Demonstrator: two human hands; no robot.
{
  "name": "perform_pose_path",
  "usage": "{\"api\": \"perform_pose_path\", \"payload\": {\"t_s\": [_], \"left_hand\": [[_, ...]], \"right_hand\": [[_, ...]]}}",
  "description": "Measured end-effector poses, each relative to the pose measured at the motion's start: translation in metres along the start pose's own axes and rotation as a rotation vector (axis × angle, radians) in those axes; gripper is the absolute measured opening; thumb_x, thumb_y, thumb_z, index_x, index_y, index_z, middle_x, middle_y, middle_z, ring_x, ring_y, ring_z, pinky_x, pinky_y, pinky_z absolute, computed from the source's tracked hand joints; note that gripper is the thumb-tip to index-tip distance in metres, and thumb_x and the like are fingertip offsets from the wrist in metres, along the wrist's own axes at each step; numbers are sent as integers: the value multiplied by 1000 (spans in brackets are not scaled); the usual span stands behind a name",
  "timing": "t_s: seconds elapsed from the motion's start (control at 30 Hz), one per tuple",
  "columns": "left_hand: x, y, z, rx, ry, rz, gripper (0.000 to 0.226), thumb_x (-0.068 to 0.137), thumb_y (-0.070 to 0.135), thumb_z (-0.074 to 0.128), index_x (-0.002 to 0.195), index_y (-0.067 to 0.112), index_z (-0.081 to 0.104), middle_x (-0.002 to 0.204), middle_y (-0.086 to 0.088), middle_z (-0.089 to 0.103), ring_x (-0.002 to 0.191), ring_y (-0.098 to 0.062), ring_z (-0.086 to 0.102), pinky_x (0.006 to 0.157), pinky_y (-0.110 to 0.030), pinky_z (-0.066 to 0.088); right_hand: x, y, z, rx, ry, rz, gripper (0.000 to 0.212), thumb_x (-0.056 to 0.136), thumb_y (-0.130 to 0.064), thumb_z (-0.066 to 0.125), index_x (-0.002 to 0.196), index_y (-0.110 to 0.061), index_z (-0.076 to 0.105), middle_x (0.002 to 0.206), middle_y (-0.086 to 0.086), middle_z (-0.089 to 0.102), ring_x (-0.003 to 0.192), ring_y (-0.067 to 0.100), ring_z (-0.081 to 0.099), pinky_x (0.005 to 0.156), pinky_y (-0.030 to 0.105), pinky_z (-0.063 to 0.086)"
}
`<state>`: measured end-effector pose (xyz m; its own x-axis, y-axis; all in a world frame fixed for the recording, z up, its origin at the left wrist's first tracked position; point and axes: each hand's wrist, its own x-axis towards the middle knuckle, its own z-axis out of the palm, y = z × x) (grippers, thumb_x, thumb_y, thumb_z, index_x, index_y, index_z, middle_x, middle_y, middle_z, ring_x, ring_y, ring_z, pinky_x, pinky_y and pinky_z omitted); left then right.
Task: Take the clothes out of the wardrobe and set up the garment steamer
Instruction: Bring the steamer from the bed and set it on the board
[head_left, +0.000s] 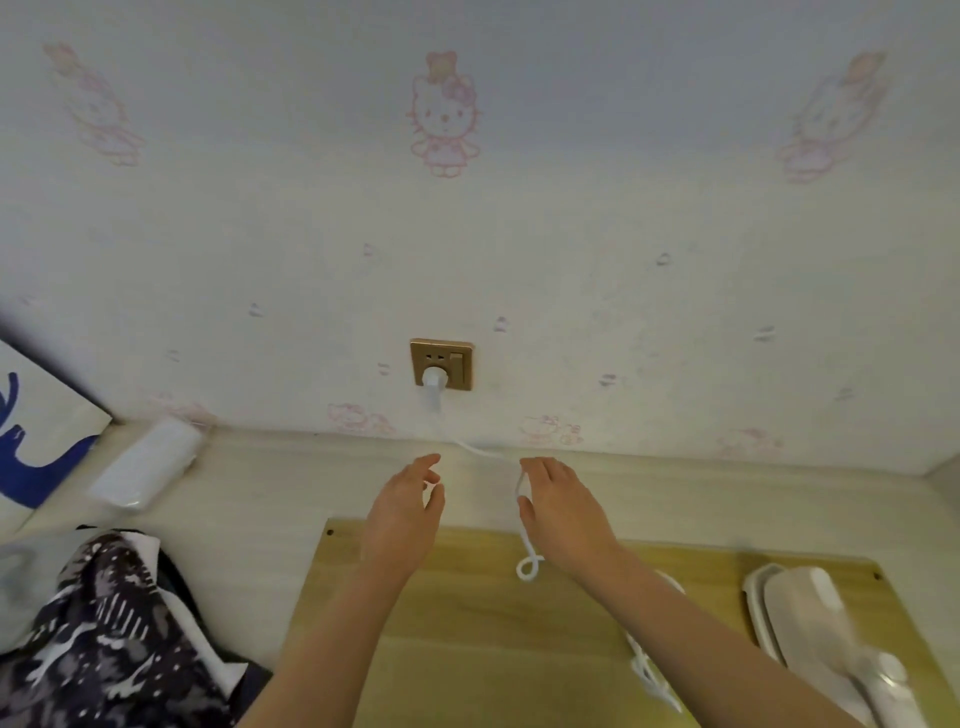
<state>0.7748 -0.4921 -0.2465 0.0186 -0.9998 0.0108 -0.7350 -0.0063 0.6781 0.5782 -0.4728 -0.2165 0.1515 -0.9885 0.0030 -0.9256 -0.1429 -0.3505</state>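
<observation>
While plug (432, 383) sits socketed, steamer (831, 639) lies flat, lengthwise toward wall.

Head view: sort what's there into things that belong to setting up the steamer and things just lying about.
Belongs to the job:
garment steamer on the wooden board
white cord, touched by the right hand
plug in the wall socket
patterned garment
left hand, holding nothing

Just lying about:
white pack by the wall
blue-printed cushion
</observation>
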Motion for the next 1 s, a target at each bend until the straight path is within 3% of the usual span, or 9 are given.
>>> {"api": "perform_pose_path", "payload": {"t_s": [0.2, 0.33, 0.43, 0.53, 0.77, 0.9, 1.0], "left_hand": [[-74, 17, 26, 155, -22, 129, 39, 96, 20, 49, 136, 20, 48, 118, 4, 61, 111, -17, 52, 92, -33, 45], [-136, 37, 49, 182, 10, 207, 34, 90, 16, 59, 124, 14, 60, 107, -2, 68, 101, -26, 62, 83, -38, 51], [-192, 57, 64, 163, 23, 208, 33, 93, 20, 56, 126, 19, 58, 109, 3, 66, 103, -20, 59, 81, -36, 51], [-250, 78, 85, 127, 0, 226, 33, 96, 22, 52, 129, 20, 56, 110, 5, 65, 104, -17, 58, 80, -33, 51], [-364, 120, 126, 164, -62, 316, 30, 89, 15, 62, 119, 12, 64, 96, 0, 70, 92, -22, 62, 73, -37, 55], [-411, 138, 135, 199, -76, 396, 30, 85, 13, 67, 115, 13, 67, 94, 0, 70, 87, -20, 64, 73, -33, 55], [-438, 147, 137, 198, -50, 468, 26, 79, 10, 72, 105, 12, 70, 81, 2, 68, 75, -18, 64, 62, -31, 55]], "right_hand": [[-75, 21, 1, -43, -8, -14, 47, 95, -22, 46, 140, -8, 38, 140, 8, 45, 131, 26, 38, 108, 34, 33], [-137, 46, 6, -81, 26, 0, 41, 86, -18, 57, 125, -6, 54, 121, 11, 58, 117, 31, 52, 96, 40, 46], [-192, 67, 8, -86, 71, 9, 39, 77, -14, 66, 114, -5, 60, 111, 10, 63, 104, 30, 60, 84, 38, 53], [-251, 84, 5, -74, 79, 7, 40, 81, -12, 62, 120, -5, 57, 116, 10, 61, 109, 30, 57, 89, 39, 51], [-381, 111, -4, -111, 66, 127, 39, 73, -15, 75, 109, -4, 63, 100, 9, 66, 94, 29, 64, 79, 37, 56], [-444, 122, -5, -96, 52, 203, 41, 80, -18, 71, 117, -2, 62, 109, 12, 66, 103, 31, 63, 87, 40, 53], [-485, 127, -5, -99, 32, 265, 40, 88, -21, 62, 124, -3, 57, 119, 13, 63, 113, 31, 58, 97, 39, 46]]}}
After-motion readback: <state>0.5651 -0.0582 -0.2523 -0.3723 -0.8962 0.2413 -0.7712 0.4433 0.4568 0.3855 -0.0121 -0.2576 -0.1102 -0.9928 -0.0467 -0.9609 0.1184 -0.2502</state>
